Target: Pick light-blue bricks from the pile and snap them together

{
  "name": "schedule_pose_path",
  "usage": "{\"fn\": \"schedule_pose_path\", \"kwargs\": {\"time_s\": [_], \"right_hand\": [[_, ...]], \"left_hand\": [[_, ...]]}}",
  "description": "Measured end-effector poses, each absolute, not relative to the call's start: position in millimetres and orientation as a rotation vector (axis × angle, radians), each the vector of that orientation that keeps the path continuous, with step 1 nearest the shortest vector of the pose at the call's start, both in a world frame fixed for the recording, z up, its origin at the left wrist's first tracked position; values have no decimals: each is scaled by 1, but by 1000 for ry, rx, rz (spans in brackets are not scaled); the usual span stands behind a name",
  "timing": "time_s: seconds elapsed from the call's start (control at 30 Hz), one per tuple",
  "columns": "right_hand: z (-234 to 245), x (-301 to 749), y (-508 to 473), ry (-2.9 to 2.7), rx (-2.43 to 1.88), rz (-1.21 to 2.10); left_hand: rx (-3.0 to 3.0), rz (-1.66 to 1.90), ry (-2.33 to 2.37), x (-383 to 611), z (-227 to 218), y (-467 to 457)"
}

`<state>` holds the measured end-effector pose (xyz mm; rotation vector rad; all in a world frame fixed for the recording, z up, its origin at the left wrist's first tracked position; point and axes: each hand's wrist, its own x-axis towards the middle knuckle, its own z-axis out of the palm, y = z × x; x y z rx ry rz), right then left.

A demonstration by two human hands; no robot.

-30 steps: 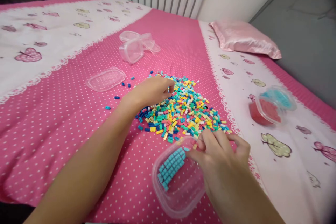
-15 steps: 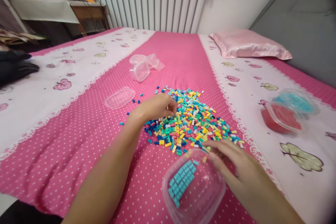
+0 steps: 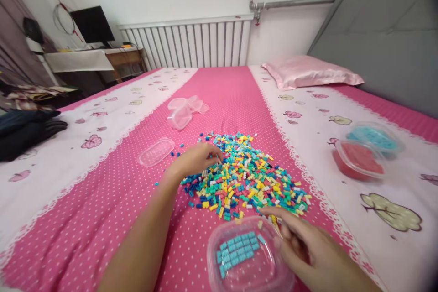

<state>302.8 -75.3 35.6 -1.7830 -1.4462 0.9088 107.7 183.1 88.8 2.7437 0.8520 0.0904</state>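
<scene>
My left hand point(image 3: 201, 160) is over the left part of a pile of small toy building bricks point(image 3: 248, 175) in mixed colours. Its fingers are curled down into the bricks, and what they pinch, if anything, is hidden. In front of me is a clear plastic tub point(image 3: 263, 273) with rows of light-blue bricks point(image 3: 238, 252) inside. My right hand point(image 3: 308, 244) is closed at the tub's right edge, thumb against the rim. Its index finger reaches toward the near edge of the pile. A few pale yellow bricks show by these fingers.
A clear lid point(image 3: 156, 152) lies left of the pile, and several empty clear tubs point(image 3: 180, 117) lie beyond it. At right stand a tub of red bricks point(image 3: 361, 159) and a tub of light-blue bricks point(image 3: 374, 138). A pink pillow point(image 3: 310, 72) and dark clothing point(image 3: 29, 132) rest on the bed.
The view has tilted up, showing more wall. My left hand stays at the pile's left side. In the near tub, the rows of light-blue bricks lie less slanted.
</scene>
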Motion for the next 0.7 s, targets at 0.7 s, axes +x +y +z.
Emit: {"fn": "schedule_pose_path", "kwargs": {"time_s": [0.7], "right_hand": [[53, 304, -72, -1337, -1958, 547]], "left_hand": [[3106, 5, 713, 140, 75, 154]]}}
